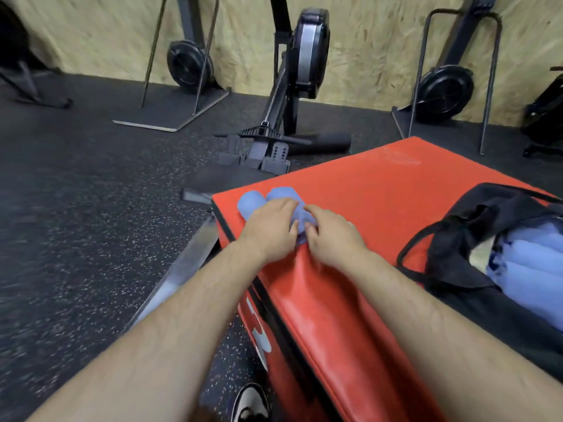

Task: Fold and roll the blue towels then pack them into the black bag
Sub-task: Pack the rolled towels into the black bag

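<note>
Rolled blue towels [249, 201] lie side by side near the left corner of a red padded box [380, 193]. My left hand [271, 228] lies over the rolls, fingers curved round one of them. My right hand [332, 236] grips the right-hand roll [301, 219], thumb and fingers curled on it. A black bag [457, 239] lies open on the right of the box, with several blue towels [530, 263] inside it. Parts of the rolls are hidden under my hands.
Black speckled rubber floor [76, 223] stretches to the left. A rowing machine [292, 86] stands just beyond the box, with more machines along the board wall. A metal rail [182, 269] runs by the box's left side. My shoe [251, 405] shows at the bottom.
</note>
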`<move>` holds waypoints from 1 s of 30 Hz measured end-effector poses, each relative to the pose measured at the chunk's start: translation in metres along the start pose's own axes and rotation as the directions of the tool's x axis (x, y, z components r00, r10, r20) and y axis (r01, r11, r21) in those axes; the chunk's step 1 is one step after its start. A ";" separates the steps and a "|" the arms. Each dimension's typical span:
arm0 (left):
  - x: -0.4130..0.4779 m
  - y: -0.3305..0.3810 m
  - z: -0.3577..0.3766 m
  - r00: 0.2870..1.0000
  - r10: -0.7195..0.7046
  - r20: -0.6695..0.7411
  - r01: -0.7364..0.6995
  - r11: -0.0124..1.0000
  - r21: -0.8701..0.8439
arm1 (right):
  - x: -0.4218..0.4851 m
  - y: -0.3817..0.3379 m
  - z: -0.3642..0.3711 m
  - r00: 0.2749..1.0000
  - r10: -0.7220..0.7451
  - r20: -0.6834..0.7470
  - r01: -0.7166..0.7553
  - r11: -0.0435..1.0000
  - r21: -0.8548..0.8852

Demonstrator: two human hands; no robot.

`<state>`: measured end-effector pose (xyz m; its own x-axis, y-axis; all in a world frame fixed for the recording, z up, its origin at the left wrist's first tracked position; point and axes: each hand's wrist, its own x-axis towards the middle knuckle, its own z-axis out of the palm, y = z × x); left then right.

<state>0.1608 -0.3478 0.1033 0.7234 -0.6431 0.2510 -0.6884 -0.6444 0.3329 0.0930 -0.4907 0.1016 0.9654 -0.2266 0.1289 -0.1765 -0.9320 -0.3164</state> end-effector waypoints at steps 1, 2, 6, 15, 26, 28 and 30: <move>0.001 -0.007 0.001 1.000 -0.014 0.009 0.014 1.000 0.007 | 0.007 -0.002 0.008 0.999 0.026 0.022 -0.027 0.999 0.038; 0.002 -0.013 0.002 0.999 -0.030 0.013 0.030 0.999 0.013 | 0.014 -0.003 0.015 0.998 0.050 0.042 -0.053 0.996 0.071; 0.007 -0.024 0.003 0.997 -0.071 0.031 0.070 0.996 0.052 | 0.034 -0.006 0.035 0.989 0.143 0.047 -0.148 0.980 0.135; 0.017 0.008 0.013 0.993 -0.114 0.022 0.116 0.986 -0.117 | 0.007 0.018 -0.012 0.955 0.268 -0.125 -0.214 0.919 0.332; 0.019 0.127 0.001 0.888 0.449 0.101 -0.337 0.784 -0.522 | -0.170 0.119 -0.153 0.970 0.196 -0.141 -0.109 0.877 0.468; 0.017 0.151 0.006 0.861 0.478 0.173 -0.274 0.723 -0.635 | -0.194 0.137 -0.166 0.963 0.220 -0.155 -0.126 0.878 0.461; 0.014 0.176 0.011 0.852 0.480 0.210 -0.227 0.700 -0.677 | -0.211 0.152 -0.174 0.953 0.244 -0.179 -0.143 0.883 0.446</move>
<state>0.0495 -0.4751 0.1556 0.2749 -0.9440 0.1825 -0.6107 -0.0249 0.7914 -0.1707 -0.6339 0.1901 0.8425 -0.4945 0.2139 -0.2081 -0.6649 -0.7173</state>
